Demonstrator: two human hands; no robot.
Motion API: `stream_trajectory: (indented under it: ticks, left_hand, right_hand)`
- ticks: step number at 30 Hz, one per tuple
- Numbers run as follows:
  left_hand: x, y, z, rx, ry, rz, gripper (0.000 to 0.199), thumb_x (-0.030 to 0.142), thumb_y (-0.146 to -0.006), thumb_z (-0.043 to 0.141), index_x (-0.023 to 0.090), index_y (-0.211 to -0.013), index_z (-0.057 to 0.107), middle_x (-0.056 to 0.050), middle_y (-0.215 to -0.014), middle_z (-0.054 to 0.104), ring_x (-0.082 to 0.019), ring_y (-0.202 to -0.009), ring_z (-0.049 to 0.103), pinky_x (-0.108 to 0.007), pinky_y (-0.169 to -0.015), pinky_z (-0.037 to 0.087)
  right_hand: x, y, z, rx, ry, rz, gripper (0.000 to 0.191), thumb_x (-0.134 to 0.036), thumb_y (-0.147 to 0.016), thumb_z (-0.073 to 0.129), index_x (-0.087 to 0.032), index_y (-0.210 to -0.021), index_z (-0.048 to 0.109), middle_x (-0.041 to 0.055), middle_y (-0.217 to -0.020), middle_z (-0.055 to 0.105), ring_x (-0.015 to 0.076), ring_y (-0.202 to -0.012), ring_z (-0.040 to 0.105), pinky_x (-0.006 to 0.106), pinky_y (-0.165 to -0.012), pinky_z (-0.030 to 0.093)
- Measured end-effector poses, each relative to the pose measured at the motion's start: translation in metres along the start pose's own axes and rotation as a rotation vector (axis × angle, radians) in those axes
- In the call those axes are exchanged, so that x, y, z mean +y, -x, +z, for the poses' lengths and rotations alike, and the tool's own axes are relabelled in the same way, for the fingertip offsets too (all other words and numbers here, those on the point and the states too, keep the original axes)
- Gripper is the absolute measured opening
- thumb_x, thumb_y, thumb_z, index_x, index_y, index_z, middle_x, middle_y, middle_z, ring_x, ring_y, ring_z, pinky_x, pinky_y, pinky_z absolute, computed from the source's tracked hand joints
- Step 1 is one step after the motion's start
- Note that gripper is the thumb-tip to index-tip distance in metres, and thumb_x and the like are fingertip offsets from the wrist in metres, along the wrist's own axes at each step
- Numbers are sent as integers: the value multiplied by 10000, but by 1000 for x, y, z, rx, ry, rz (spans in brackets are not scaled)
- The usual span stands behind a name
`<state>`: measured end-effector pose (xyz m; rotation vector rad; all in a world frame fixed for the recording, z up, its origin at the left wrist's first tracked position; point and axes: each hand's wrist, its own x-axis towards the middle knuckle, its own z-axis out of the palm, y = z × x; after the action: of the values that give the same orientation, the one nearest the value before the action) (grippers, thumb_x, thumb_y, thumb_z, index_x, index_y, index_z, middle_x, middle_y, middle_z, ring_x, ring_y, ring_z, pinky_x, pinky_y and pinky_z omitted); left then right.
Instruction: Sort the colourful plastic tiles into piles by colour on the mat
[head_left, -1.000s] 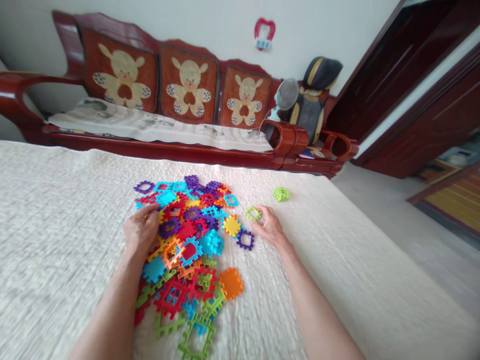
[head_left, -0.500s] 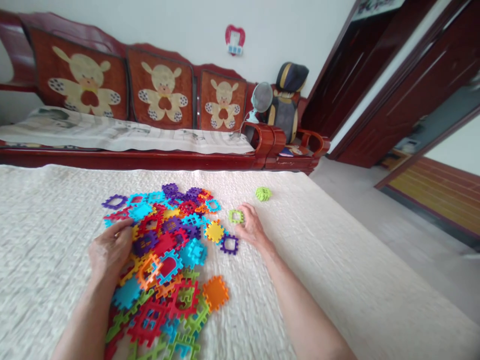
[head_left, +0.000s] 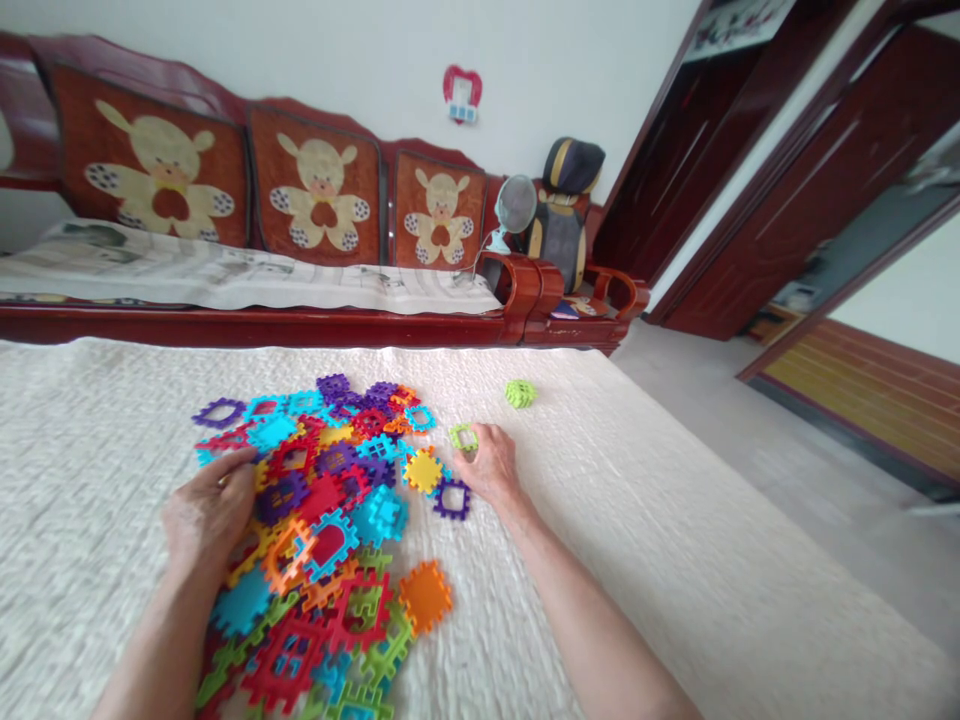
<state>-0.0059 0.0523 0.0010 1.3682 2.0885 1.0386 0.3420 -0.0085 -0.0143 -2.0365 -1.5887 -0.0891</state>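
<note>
My right hand (head_left: 491,465) has its thumb and fingers closed on the edge of a small green square-frame building piece (head_left: 463,437). Just below it lie a purple frame piece (head_left: 452,498) and a yellow notched piece (head_left: 423,470). My left hand (head_left: 214,503) rests at the left side of a heap of interlocking plastic building pieces (head_left: 324,495) in red, blue, purple, orange and green. Its fingers are curled in, and whatever is between them is hidden. A small stack of green pieces (head_left: 520,393) sits apart from the heap, beyond my right hand.
A cream quilted cover (head_left: 637,530) lies under the pieces. Past its far edge stands a red wooden sofa (head_left: 337,331) with bear cushions. A small fan (head_left: 516,205) and an armchair (head_left: 592,325) are at the sofa's right end. A loose orange piece (head_left: 426,597) lies near the heap.
The view has shifted slightly, so everything sits a little lower and further left. My right hand keeps hold of the green frame piece; my left hand stays by the heap.
</note>
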Motion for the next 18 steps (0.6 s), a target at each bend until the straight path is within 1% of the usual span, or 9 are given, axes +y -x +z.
stream_trajectory:
  ticks: [2, 3, 5, 7, 10, 12, 15, 18]
  left_hand:
    - [4, 2, -2, -49, 51, -105, 447, 433, -740, 577, 338, -1145, 739, 46, -624, 637, -148, -427, 508, -233, -373, 399]
    - [5, 2, -2, -57, 57, -128, 450, 434, -734, 584, 350, -1149, 737, 45, -644, 642, -150, -443, 512, -236, -381, 400]
    - [2, -2, -1, -45, 30, -105, 431, 434, -736, 585, 358, -1130, 744, 38, -662, 651, -161, -495, 539, -240, -423, 411]
    - [-3, -8, 1, -34, -1, -59, 409, 428, -747, 580, 345, -1107, 756, 25, -684, 666, -177, -576, 581, -248, -489, 429]
    - [-9, -14, 3, -19, -30, 10, 392, 417, -762, 575, 309, -1087, 766, 7, -746, 696, -191, -675, 617, -267, -576, 440]
    - [-9, -14, 3, -14, -32, 21, 390, 414, -766, 574, 300, -1085, 766, 5, -766, 705, -192, -681, 618, -278, -600, 441]
    - [-7, -12, 2, -19, -17, 1, 392, 407, -766, 572, 293, -1089, 764, 8, -735, 696, -192, -651, 607, -285, -598, 438]
    - [-6, -10, 2, -26, -12, -15, 401, 411, -772, 567, 293, -1103, 760, 6, -723, 690, -198, -659, 605, -283, -590, 433]
  right_hand:
    - [-1, 2, 1, 4, -5, -7, 316, -300, -778, 651, -196, -1075, 669, 127, -1057, 665, 304, -1067, 600, 442, -975, 451]
    - [-1, 2, 1, 8, -11, 1, 291, -298, -768, 657, -200, -1041, 681, 125, -1042, 668, 306, -1051, 605, 444, -968, 459]
    - [1, 0, 1, 12, -52, 18, 270, -295, -741, 676, -202, -993, 695, 117, -1003, 676, 304, -1008, 621, 440, -944, 483]
    - [8, -8, -4, 45, -128, 37, 265, -307, -725, 691, -202, -968, 699, 101, -975, 691, 289, -969, 640, 418, -924, 505]
    - [29, -33, -21, 157, -192, 89, 307, -350, -747, 663, -191, -1009, 689, 102, -1026, 709, 283, -1003, 647, 419, -967, 499]
    - [47, -55, -36, 210, -167, 138, 332, -343, -758, 629, -187, -1047, 683, 114, -1082, 708, 293, -1062, 634, 452, -1011, 474]
    - [75, -86, -54, 199, -84, 276, 343, -321, -735, 632, -169, -1034, 704, 126, -1065, 720, 286, -1051, 656, 426, -1003, 485]
    - [93, -104, -58, 173, -25, 339, 367, -337, -734, 640, -151, -1041, 718, 133, -1068, 721, 274, -1024, 680, 397, -987, 492]
